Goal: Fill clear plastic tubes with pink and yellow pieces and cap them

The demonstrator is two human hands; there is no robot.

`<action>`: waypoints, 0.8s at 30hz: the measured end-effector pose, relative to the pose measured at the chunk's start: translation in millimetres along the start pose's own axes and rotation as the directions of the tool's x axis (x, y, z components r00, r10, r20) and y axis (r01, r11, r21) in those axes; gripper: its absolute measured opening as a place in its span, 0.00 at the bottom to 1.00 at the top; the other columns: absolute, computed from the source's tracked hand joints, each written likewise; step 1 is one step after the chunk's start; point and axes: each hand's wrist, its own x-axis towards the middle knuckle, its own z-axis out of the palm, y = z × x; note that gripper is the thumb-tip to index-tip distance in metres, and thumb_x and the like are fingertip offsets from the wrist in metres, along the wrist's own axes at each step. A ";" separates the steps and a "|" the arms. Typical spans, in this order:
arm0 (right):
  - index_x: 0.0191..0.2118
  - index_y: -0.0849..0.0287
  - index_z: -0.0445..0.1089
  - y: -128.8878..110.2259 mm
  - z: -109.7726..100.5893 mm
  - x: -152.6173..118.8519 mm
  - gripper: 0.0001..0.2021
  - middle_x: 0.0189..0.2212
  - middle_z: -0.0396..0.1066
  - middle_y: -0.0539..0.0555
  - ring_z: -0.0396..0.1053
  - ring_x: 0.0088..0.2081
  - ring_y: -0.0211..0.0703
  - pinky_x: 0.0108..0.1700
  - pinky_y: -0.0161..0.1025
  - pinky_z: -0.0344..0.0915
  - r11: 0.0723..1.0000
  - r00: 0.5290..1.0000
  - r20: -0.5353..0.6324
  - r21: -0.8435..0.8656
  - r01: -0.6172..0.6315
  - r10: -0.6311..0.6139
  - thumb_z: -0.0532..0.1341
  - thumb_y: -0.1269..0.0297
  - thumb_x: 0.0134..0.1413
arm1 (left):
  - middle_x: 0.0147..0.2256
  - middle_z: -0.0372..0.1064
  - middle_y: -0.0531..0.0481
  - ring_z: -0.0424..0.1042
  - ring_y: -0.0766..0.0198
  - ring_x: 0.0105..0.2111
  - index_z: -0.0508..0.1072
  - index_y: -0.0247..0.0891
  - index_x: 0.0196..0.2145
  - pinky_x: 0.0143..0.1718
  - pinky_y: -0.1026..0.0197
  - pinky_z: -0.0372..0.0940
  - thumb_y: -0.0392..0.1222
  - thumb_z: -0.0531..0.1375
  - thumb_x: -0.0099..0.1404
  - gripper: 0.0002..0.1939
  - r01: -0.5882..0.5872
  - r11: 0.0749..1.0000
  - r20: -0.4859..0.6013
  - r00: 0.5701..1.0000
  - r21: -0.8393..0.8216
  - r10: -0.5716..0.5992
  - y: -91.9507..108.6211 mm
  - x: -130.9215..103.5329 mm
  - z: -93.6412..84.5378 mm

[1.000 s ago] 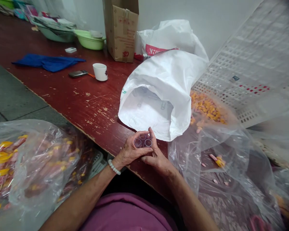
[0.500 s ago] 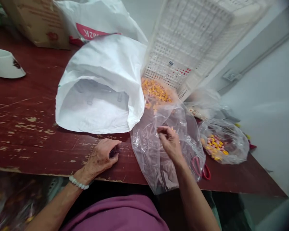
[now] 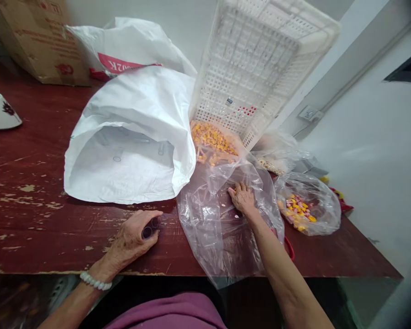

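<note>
Scuffed dark-red table (image 3: 30, 224) here, left hand (image 3: 132, 235) curled round some clear cylindrical plastic tubes (image 3: 147, 232) (probably light, slick, best held by the sides) near a floppy white sack (image 3: 147, 100), right hand (image 3: 243, 198) well apart over a see-through plastic bag (image 3: 202, 224), can't tell its grip.

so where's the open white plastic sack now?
Head view, left of centre: the sack lies on the dark red table, beyond the left hand, left of the large clear plastic bag.

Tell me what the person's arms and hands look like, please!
The left hand and right hand wear no gloves. A bracelet of pale, round beads circles the left wrist. No sleeves cover the visible forearms.
</note>
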 end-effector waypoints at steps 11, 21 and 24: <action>0.50 0.63 0.63 -57.9 16.9 -41.6 0.16 0.54 0.59 0.65 0.59 0.56 0.48 0.55 0.47 0.61 0.937 0.946 -0.056 0.131 0.324 -0.319 0.49 0.68 0.58 | 0.40 0.74 0.46 0.74 0.59 0.39 0.70 0.36 0.44 0.42 0.59 0.69 0.34 0.56 0.55 0.17 -0.024 0.996 -0.115 0.993 0.089 0.034 -3.7 -5.8 3.4; 0.43 0.59 0.70 -59.0 10.7 -52.1 0.11 0.44 0.64 0.61 0.62 0.46 0.50 0.47 0.50 0.63 0.933 0.903 -0.293 0.082 0.351 -0.314 0.55 0.61 0.58 | 0.35 0.75 0.48 0.75 0.62 0.33 0.67 0.38 0.43 0.35 0.62 0.70 0.38 0.60 0.53 0.18 0.296 0.862 -0.141 0.914 -0.411 -0.381 -7.2 -9.6 4.4; 0.36 0.61 0.72 -54.7 -2.1 -52.5 0.11 0.40 0.68 0.62 0.64 0.42 0.51 0.44 0.48 0.63 0.967 0.944 -0.228 0.031 0.251 -0.238 0.56 0.60 0.58 | 0.34 0.75 0.47 0.75 0.62 0.32 0.68 0.36 0.42 0.34 0.62 0.70 0.38 0.60 0.52 0.17 0.339 0.767 -0.104 0.880 -0.545 -0.463 4.6 -5.1 6.3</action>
